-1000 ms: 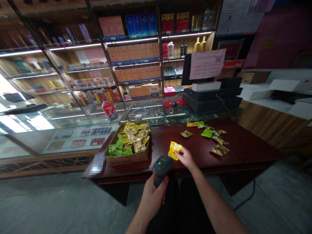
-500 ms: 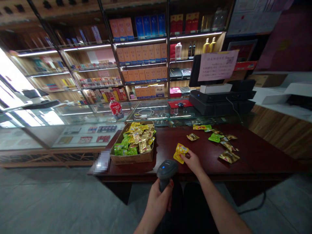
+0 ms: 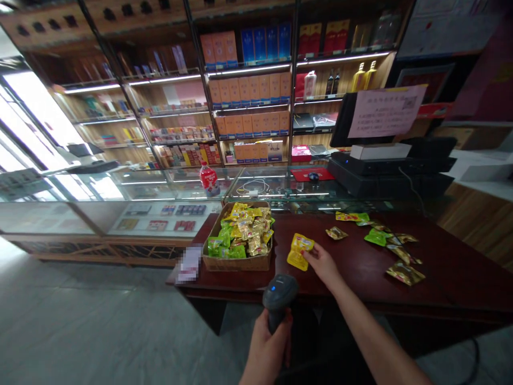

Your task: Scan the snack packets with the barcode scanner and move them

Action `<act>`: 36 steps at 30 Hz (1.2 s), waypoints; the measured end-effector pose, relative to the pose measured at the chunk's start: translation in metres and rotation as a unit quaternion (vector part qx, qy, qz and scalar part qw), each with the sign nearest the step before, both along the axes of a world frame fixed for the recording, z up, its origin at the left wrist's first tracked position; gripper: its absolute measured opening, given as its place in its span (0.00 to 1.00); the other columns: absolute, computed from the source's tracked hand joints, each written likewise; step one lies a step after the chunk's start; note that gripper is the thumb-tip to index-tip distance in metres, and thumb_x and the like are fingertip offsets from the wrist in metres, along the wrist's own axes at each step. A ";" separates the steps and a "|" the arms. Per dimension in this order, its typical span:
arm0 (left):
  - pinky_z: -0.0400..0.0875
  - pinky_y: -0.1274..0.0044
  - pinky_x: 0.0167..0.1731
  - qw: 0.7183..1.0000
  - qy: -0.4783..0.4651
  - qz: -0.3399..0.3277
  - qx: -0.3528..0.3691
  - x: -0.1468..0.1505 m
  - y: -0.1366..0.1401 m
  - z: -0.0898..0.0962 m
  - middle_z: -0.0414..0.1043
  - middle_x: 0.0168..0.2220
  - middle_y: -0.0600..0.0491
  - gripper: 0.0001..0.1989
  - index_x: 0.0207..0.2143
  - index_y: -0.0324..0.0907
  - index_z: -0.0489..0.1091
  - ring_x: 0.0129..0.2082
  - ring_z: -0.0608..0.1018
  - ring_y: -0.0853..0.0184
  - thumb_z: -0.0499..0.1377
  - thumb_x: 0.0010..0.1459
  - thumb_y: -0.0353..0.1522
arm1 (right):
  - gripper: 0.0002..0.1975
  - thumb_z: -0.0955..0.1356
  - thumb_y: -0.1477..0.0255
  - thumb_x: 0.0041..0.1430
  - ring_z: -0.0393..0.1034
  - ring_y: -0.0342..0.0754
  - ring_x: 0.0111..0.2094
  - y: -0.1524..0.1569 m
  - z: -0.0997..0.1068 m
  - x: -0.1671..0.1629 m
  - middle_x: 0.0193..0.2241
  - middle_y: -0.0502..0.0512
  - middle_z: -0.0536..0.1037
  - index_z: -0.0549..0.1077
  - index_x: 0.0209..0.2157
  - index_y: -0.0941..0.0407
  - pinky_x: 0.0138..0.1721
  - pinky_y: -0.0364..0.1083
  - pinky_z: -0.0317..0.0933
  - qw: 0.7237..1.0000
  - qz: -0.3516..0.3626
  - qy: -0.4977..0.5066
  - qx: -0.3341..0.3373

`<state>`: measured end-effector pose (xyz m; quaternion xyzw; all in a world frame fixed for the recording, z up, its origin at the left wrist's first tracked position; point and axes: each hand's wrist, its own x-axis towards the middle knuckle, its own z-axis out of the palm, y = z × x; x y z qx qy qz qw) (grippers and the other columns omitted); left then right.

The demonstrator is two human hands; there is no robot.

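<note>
My left hand (image 3: pixel 269 339) is wrapped round the handle of a dark grey barcode scanner (image 3: pixel 281 291), which has a blue light on top. It is held in front of the desk's near edge. Beyond it, my right hand (image 3: pixel 323 263) pinches the right side of a yellow snack packet (image 3: pixel 300 252) above the desk. To the left stands a cardboard box (image 3: pixel 237 264) filled with green, yellow and gold snack packets (image 3: pixel 252 230). Off to the right of my right hand lie a small gold packet (image 3: pixel 336 233), a green packet (image 3: pixel 377 237) and a larger gold packet (image 3: pixel 404 273).
The dark red desk (image 3: pixel 356 289) adjoins a glass display counter (image 3: pixel 176 187). A red-labelled bottle (image 3: pixel 209 179) stands on the counter. At the back right is a monitor (image 3: pixel 340 120) with a paper notice. Shelves of boxes (image 3: pixel 250 91) line the wall.
The view has turned left, so the surroundings sit farther right. My right hand still pinches the yellow packet, which now shows nearer the box, and my left hand keeps hold of the scanner.
</note>
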<state>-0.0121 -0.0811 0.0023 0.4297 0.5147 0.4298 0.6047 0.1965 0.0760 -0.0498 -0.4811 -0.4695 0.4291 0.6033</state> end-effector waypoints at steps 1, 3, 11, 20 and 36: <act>0.54 0.83 0.10 1.000 0.002 0.003 0.001 -0.002 0.001 0.002 0.59 0.12 0.63 0.24 0.33 0.41 0.68 0.10 0.60 0.75 0.66 0.49 0.51 | 0.23 0.74 0.58 0.48 0.80 0.56 0.42 0.008 0.014 -0.019 0.43 0.58 0.83 0.74 0.44 0.52 0.46 0.56 0.74 0.999 0.031 -0.007 0.022; 0.54 0.83 0.10 1.000 0.015 0.008 -0.002 -0.007 0.003 0.006 0.59 0.12 0.63 0.24 0.33 0.40 0.68 0.10 0.60 0.75 0.66 0.49 0.51 | 0.22 0.72 0.58 0.51 0.79 0.54 0.42 0.027 0.042 -0.062 0.43 0.56 0.82 0.73 0.46 0.52 0.46 0.54 0.74 0.993 0.094 -0.025 0.064; 0.55 0.82 0.13 0.997 0.068 0.021 0.010 -0.030 0.002 0.010 0.61 0.12 0.61 0.24 0.35 0.39 0.69 0.10 0.61 0.74 0.63 0.53 0.52 | 0.27 0.72 0.71 0.54 0.75 0.46 0.35 0.070 0.081 -0.166 0.40 0.51 0.82 0.70 0.57 0.51 0.43 0.47 0.69 0.946 0.119 -0.268 0.134; 0.53 0.83 0.14 0.997 0.063 0.032 0.012 -0.014 0.004 0.003 0.60 0.11 0.62 0.27 0.33 0.37 0.70 0.10 0.60 0.75 0.63 0.51 0.55 | 0.27 0.62 0.66 0.66 0.49 0.63 0.68 0.050 0.013 0.018 0.66 0.67 0.62 0.64 0.63 0.61 0.64 0.66 0.46 0.813 -0.239 -0.526 -0.072; 0.52 0.83 0.11 0.996 0.082 -0.017 -0.004 0.050 0.017 0.009 0.58 0.11 0.63 0.27 0.36 0.38 0.69 0.09 0.58 0.75 0.62 0.50 0.54 | 0.29 0.66 0.56 0.61 0.63 0.66 0.59 -0.017 -0.041 0.051 0.57 0.73 0.71 0.70 0.56 0.62 0.58 0.63 0.53 0.806 -0.290 -0.514 -0.047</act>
